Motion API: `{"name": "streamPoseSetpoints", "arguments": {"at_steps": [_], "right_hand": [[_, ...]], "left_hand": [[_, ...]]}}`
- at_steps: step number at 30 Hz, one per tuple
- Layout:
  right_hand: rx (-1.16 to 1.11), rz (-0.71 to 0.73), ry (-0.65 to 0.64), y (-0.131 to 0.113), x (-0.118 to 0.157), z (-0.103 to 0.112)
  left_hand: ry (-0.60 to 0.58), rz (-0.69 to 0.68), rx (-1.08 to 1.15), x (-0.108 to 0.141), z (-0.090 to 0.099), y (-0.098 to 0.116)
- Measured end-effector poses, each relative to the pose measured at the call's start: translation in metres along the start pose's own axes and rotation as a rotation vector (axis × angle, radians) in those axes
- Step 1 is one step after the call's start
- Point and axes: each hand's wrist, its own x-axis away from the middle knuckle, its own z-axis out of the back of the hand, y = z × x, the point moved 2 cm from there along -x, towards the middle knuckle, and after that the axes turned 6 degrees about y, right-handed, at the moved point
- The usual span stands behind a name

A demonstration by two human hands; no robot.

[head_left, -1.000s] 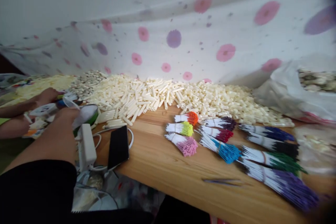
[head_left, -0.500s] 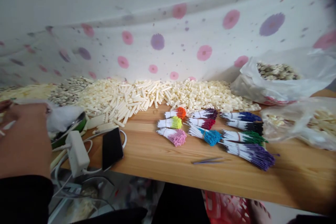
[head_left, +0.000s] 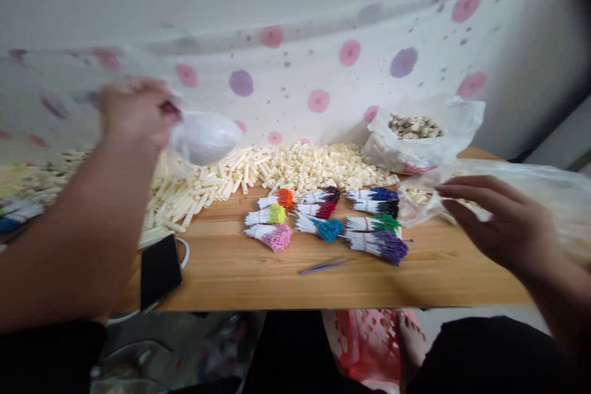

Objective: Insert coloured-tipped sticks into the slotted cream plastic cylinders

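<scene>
My left hand (head_left: 136,111) is raised at the left, closed round the gathered neck of a white plastic bag (head_left: 205,137). The bag hangs bulging above the pale plastic pieces; motion blurs both, and its contents cannot be made out. On the right, my right hand (head_left: 503,225) has its fingers stretched out and parted from the thumb. It is in front of a clear plastic bag (head_left: 545,188) holding pale pieces; whether the fingertips touch the plastic, I cannot tell. Between my hands lie banded bundles of white sticks with coloured tips, among them a purple bundle (head_left: 378,246).
Pale plastic pieces (head_left: 318,166) are heaped along the back of the wooden table (head_left: 277,286). Tweezers (head_left: 323,266) lie near the front edge. A phone (head_left: 160,271) with a white cable is at left. An open white bag (head_left: 418,151) of small pieces stands back right.
My left hand has come up and rightward with the white bag, from low at the left. My right hand has entered at the right. The view has turned slightly right.
</scene>
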Motion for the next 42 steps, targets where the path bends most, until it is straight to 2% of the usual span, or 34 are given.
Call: {"name": "streamPoseSetpoints", "arguments": {"at_steps": [2,3,5,7,9,11,14,17,20,22,24,27,30,33,36,39,42], "right_hand": [[-0.135,-0.001,-0.067,-0.013,-0.008,-0.008],[-0.183,-0.043,-0.11,-0.018,-0.01,-0.011],[-0.252,-0.155,-0.194,-0.023,-0.012,-0.015],[-0.25,-0.256,-0.293,-0.024,-0.009,-0.013],[-0.159,-0.302,-0.335,-0.019,-0.004,-0.004],[-0.046,-0.303,-0.331,-0.01,0.003,0.01],[-0.003,-0.345,-0.331,0.012,0.016,0.028],[-0.082,-0.426,-0.268,0.043,0.037,0.033],[-0.155,-0.449,-0.229,0.074,0.064,0.028],[-0.17,-0.437,-0.244,0.089,0.08,0.023],[-0.19,-0.422,-0.269,0.095,0.09,0.021],[-0.229,-0.383,-0.319,0.096,0.093,0.022],[-0.177,-0.352,-0.348,0.098,0.092,0.028],[-0.051,-0.507,-0.189,0.118,0.103,0.044],[0.032,-0.678,-0.041,0.14,0.121,0.061],[-0.016,-0.735,-0.075,0.141,0.126,0.063],[-0.116,-0.624,-0.22,0.118,0.11,0.052]], "left_hand": [[-0.113,0.151,0.153,0.044,-0.054,0.012],[-0.211,0.235,0.268,0.072,-0.082,0.021],[-0.341,0.241,0.338,0.131,-0.132,0.044],[-0.512,0.247,0.436,0.184,-0.171,0.07],[-0.651,0.275,0.537,0.225,-0.198,0.094],[-0.749,0.296,0.618,0.252,-0.219,0.113],[-0.845,0.271,0.706,0.276,-0.245,0.131],[-0.867,0.146,0.741,0.291,-0.268,0.132],[-0.835,-0.025,0.556,0.308,-0.285,0.118],[-0.919,-0.207,0.311,0.323,-0.294,0.107],[-1.012,-0.405,0.094,0.34,-0.3,0.1],[-1.008,-0.556,-0.052,0.355,-0.307,0.099],[-0.999,-0.602,-0.046,0.355,-0.309,0.103],[-0.997,-0.627,-0.022,0.345,-0.301,0.098],[-0.954,-0.522,-0.01,0.334,-0.286,0.083],[-0.91,-0.415,0.03,0.33,-0.277,0.072],[-0.893,-0.432,0.099,0.336,-0.28,0.079]]}}
